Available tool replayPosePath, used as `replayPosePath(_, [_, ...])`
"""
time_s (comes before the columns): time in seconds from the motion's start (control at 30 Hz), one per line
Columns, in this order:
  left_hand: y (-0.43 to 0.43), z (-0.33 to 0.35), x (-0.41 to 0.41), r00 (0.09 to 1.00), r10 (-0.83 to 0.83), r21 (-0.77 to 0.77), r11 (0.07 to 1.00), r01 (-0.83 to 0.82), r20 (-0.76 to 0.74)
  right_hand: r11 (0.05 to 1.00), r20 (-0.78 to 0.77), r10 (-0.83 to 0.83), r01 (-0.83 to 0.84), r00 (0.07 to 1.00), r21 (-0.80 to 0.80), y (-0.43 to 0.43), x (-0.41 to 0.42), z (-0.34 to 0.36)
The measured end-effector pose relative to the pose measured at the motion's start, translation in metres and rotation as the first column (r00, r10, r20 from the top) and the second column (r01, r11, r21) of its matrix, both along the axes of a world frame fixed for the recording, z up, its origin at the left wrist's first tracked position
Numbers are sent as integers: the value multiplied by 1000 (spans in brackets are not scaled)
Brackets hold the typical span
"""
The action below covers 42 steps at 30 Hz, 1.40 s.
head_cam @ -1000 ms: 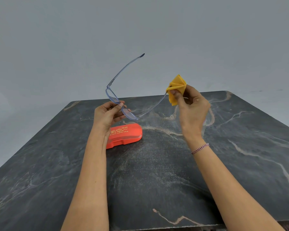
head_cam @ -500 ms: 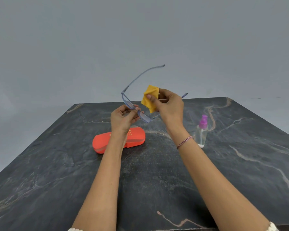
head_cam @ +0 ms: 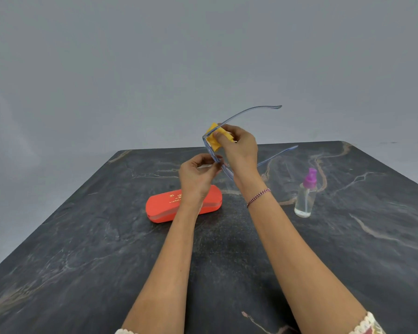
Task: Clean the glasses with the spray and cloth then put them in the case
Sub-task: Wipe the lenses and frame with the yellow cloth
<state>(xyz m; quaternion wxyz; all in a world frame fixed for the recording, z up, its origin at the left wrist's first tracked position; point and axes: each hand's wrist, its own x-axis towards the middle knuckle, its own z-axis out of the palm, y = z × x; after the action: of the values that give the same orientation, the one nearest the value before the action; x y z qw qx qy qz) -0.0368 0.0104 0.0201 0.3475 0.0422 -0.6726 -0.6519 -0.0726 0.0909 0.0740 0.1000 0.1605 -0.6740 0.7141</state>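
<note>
The glasses (head_cam: 227, 171) are held in the air above the case (head_cam: 164, 208), a little to its right, temples unfolded and pointing away to the right. The left hand (head_cam: 196, 174) pinches the frame near the bridge with thumb and fingertips, probably to steady it without touching the lens surfaces. The right hand (head_cam: 239, 148) grips the folded yellow cloth (head_cam: 214, 141), thumb and fingers closed so that the cloth sits against the upper lens; this looks like the wiping step, with the cloth pinched around the glass to rub both faces at once. The orange case lies shut on the table (head_cam: 106, 237), directly under the left wrist, within easy reach for storing. The spray bottle (head_cam: 305, 198) stands upright well to the right of the case, set aside. The case has yet to be opened.
</note>
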Motion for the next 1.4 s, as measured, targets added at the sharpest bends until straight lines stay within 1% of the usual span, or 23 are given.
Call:
replayPosePath(0.07, [1,-1,-1,1000,21,-25,999,-21,11,999,12,41,-40,999,-30,-1,-1,-3])
replayPosePath(0.27, [2,-2,-2,996,87,-42,995,-87,0,933,40,275,-256,961,-253,0,4,-1])
replayPosePath(0.33, [3,-1,-2,995,98,-34,995,-98,1,865,60,381,-333,923,-375,-1,8,3])
replayPosePath(0.37, [3,0,-1,994,106,-29,994,-106,1,813,77,445,-366,892,-452,0,11,5])
replayPosePath(0.43, [4,1,0,992,127,-21,992,-127,-1,677,92,584,-422,806,-603,4,14,9])
replayPosePath(0.47, [4,1,-1,990,138,-23,990,-139,-6,625,89,630,-436,772,-648,6,16,10])
replayPosePath(0.6, [4,2,0,984,175,-41,984,-175,-20,510,58,701,-442,711,-738,9,16,6])
replayPosePath(0.67, [4,2,0,984,179,-40,983,-180,-23,469,23,730,-476,683,-743,10,14,4])
replayPosePath(0.77, [3,1,-1,982,185,-35,982,-186,-29,522,-4,717,-539,697,-661,10,12,2])
replayPosePath(0.8, [3,0,-1,982,187,-35,982,-188,-31,525,-11,715,-547,699,-652,10,12,1])
replayPosePath(0.9, [4,-1,-1,983,182,-43,982,-184,-37,519,-4,717,-538,697,-664,9,13,1])
replayPosePath(1.07, [5,0,-1,983,178,-93,979,-181,-46,556,16,693,-521,720,-648,11,12,-1])
replayPosePath(1.17, [7,1,1,981,186,-117,974,-192,-61,690,12,600,-511,800,-512,10,12,-1])
replayPosePath(1.27, [8,1,1,979,189,-136,971,-198,-77,802,-16,477,-442,879,-401,8,12,0])
replayPosePath(1.4, [11,2,2,973,206,-153,963,-220,-102,898,-45,343,-342,938,-279,3,15,-2])
